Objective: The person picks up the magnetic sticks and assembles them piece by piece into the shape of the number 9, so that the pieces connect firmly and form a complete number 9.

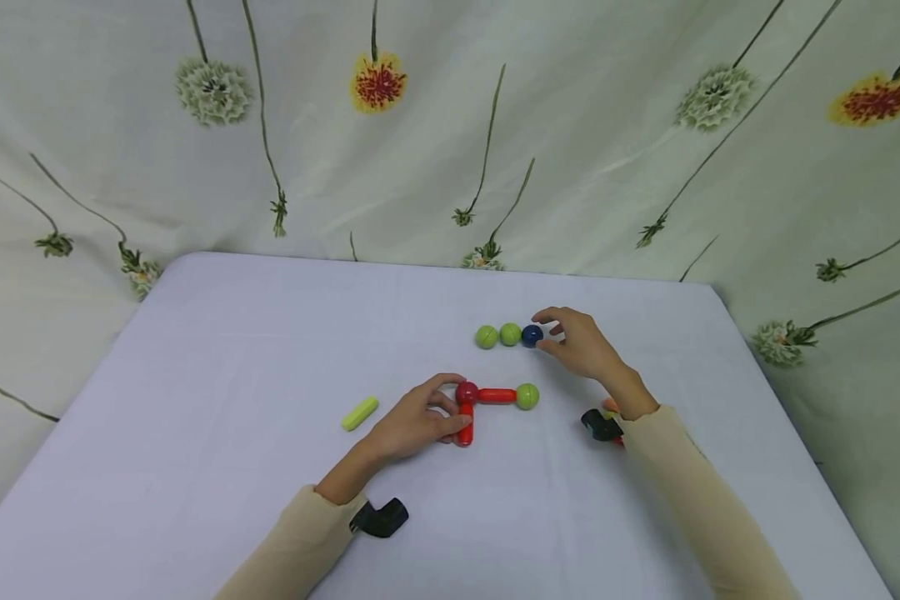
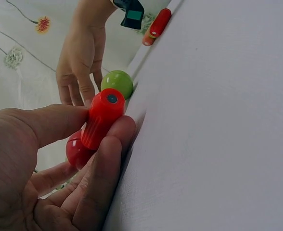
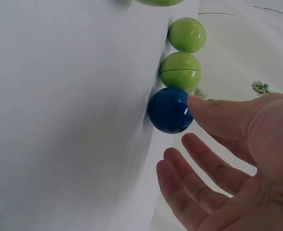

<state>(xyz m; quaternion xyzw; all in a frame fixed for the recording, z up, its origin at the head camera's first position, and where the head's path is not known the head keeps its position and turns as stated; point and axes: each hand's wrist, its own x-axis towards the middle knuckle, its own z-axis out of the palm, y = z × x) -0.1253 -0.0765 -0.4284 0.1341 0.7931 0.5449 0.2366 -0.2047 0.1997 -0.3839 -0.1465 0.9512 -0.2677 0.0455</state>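
Left hand [image 1: 414,423] pinches short red rod [image 1: 464,422] at red ball [image 1: 467,392] — L-shaped piece, second red rod [image 1: 497,396] running out to green ball [image 1: 527,397], all on white table [image 1: 232,350]. Right hand [image 1: 581,342] at blue ball [image 3: 169,109], thumb touching, fingers loose, not yet closed. Blue ends row with two green balls [image 1: 498,336]. Step looks like picking blue ball; next calls for clean pinch, lift away from neighbours.
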